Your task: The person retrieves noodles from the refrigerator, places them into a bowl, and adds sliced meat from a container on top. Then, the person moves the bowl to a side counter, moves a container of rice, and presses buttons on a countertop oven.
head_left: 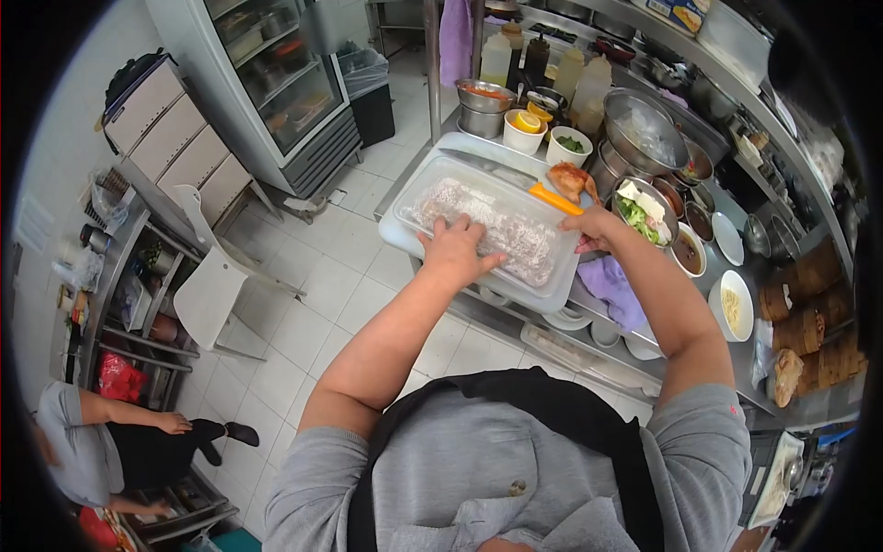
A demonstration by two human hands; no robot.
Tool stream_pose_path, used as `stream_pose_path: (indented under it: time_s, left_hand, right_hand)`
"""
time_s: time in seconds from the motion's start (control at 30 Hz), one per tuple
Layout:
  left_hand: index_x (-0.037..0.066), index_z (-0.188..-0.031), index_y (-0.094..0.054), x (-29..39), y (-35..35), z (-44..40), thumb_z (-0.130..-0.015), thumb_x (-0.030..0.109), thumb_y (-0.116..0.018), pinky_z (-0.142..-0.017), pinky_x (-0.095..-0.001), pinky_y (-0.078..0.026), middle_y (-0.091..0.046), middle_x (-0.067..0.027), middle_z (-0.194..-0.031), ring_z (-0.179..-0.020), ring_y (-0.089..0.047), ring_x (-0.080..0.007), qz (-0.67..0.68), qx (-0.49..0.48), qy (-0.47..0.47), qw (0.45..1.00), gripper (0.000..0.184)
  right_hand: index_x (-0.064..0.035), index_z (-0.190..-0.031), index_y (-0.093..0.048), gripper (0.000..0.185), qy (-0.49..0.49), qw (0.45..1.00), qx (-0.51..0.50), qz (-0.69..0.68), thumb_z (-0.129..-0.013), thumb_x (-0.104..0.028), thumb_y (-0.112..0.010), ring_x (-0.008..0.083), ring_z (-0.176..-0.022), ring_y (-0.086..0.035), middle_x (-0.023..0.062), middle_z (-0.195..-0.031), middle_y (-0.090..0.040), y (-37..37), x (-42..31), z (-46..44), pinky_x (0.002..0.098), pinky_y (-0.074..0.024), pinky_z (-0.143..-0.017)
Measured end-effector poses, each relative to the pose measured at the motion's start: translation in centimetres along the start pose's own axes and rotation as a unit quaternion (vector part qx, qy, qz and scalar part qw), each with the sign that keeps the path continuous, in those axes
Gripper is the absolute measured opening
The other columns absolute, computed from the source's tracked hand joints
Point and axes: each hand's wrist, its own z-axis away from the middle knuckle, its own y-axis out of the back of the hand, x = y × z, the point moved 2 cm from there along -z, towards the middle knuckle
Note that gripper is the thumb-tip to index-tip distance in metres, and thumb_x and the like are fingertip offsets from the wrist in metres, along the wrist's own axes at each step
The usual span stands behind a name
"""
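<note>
A translucent plastic container (409,210) holding flour-coated pieces of food lies on a white cutting board (394,241) in front of me. Across its near side my left hand (453,248) lies flat with fingers spread. Whether a clear lid is under the palm, I cannot tell. My right hand (596,227) is closed at the container's right edge, its fingers partly hidden. Just beyond that hand is the orange handle (555,199) of a knife, close to the thumb. A browned chicken leg (572,180) sits behind the handle.
Behind the board stand cups of lemons (524,131) and green leaves (568,145), with sauce bottles (497,60). Right are a vegetable bowl (642,210), a noodle bowl (731,305) and a purple cloth (610,292). A white chair (210,293) and another person (78,442) are left.
</note>
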Motion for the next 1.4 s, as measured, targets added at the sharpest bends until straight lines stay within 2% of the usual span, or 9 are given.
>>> stream_pose_path:
  time_s: [0.27,0.4,0.53,0.83,0.87,0.93,1.0,1.13,1.4]
  left_hand:
    - [0.015,-0.12,-0.058,0.8,3.5,-2.6,-0.075,0.058,-0.062,-0.099,-0.071,-0.02,-0.05,-0.0082,-0.128,-0.122,-0.041,-0.0348,-0.075,-0.087,0.044,0.992,0.063]
    - [0.016,-0.121,-0.056,4.1,9.3,-5.2,-0.082,0.049,-0.06,-0.101,-0.0669,-0.021,-0.052,-0.0099,-0.126,-0.119,-0.045,-0.0306,-0.028,0.299,-0.133,0.944,0.052]
    - [0.015,-0.116,-0.058,8.6,15.8,-7.1,-0.08,0.046,-0.063,-0.1,-0.0637,-0.025,-0.053,-0.0084,-0.123,-0.115,-0.046,-0.0301,-0.047,0.449,-0.287,0.845,0.047]
    - [0.012,-0.121,-0.054,11.4,18.1,-7.8,-0.086,0.04,-0.06,-0.101,-0.0595,-0.026,-0.048,-0.0155,-0.128,-0.124,-0.04,-0.0348,-0.129,0.434,-0.403,0.795,0.045]
    - [0.017,-0.12,-0.055,9.3,15.9,-9.9,-0.082,0.049,-0.06,-0.102,-0.0637,-0.022,-0.048,-0.0079,-0.13,-0.122,-0.04,-0.0325,0.111,0.214,-0.381,0.893,0.05]
    - [0.018,-0.131,-0.047,7.2,7.7,-12.2,-0.083,0.052,-0.055,-0.105,-0.0633,-0.016,-0.041,-0.0082,-0.138,-0.129,-0.031,-0.0348,0.042,0.319,-0.405,0.856,0.059]
    - [0.019,-0.138,-0.037,1.0,-4.8,-12.7,-0.085,0.054,-0.051,-0.107,-0.0624,-0.011,-0.034,-0.0084,-0.144,-0.134,-0.023,-0.0368,-0.081,0.154,-0.377,0.91,0.065]
    - [0.019,-0.141,-0.031,1.9,-3.9,-13.0,-0.085,0.054,-0.051,-0.106,-0.063,-0.01,-0.038,-0.0085,-0.141,-0.134,-0.025,-0.0331,-0.038,0.115,-0.387,0.914,0.069]
    - [0.01,-0.099,-0.063,1.7,0.6,-17.0,-0.089,0.037,-0.052,-0.081,-0.0423,-0.044,-0.061,-0.0078,-0.092,-0.092,-0.057,-0.0286,0.129,-0.028,-0.38,0.915,0.03]
  right_hand:
    - [0.0045,-0.102,-0.055,0.045,0.037,0.999,-0.011,-0.012,-0.071,-0.018,-0.078,0.0143,-0.059,-0.05,0.0069,-0.079,-0.052,-0.2,1.6,-0.2,0.0351,-0.0593,-0.058]
    - [-0.0011,-0.098,-0.06,0.032,0.013,0.985,-0.101,-0.138,-0.074,-0.016,-0.076,0.0111,-0.058,-0.048,0.0028,-0.079,-0.053,-0.3,3.4,-1.9,0.0324,-0.058,-0.06]
    - [-0.0059,-0.093,-0.064,0.023,-0.003,0.976,-0.139,-0.166,-0.076,-0.016,-0.076,0.0078,-0.056,-0.044,-0.0008,-0.076,-0.052,-0.2,3.5,-1.6,0.0283,-0.0557,-0.058]
    - [-0.0071,-0.088,-0.063,0.018,-0.019,0.978,-0.128,-0.165,-0.078,-0.017,-0.074,0.0071,-0.055,-0.051,-0.0021,-0.071,-0.057,-0.3,3.6,-0.9,0.0256,-0.0521,-0.054]
    - [-0.007,-0.088,-0.062,0.018,-0.016,0.98,-0.117,-0.16,-0.078,-0.018,-0.074,0.0073,-0.056,-0.051,-0.002,-0.071,-0.057,-0.1,3.4,-0.8,0.0257,-0.0521,-0.054]
    - [-0.007,-0.084,-0.062,0.02,-0.021,0.979,-0.101,-0.177,-0.075,-0.018,-0.076,0.0081,-0.056,-0.049,-0.0012,-0.07,-0.054,-0.1,3.3,-0.7,0.0272,-0.0518,-0.053]
    - [-0.0069,-0.081,-0.062,0.021,-0.025,0.977,-0.085,-0.196,-0.073,-0.019,-0.078,0.0089,-0.056,-0.046,-0.0004,-0.069,-0.051,-0.1,3.4,-0.7,0.0288,-0.0516,-0.052]
    - [-0.0072,-0.071,-0.059,0.027,-0.002,0.995,-0.014,-0.098,-0.067,-0.023,-0.081,0.0106,-0.052,-0.047,0.0006,-0.064,-0.051,0.9,1.7,0.6,0.0269,-0.0448,-0.047]
    - [-0.0079,-0.077,-0.048,0.029,0.143,0.981,0.089,-0.101,-0.077,-0.021,-0.074,0.0088,-0.054,-0.051,0.0027,-0.07,-0.057,0.8,-1.9,5.0,0.0219,-0.0441,-0.047]
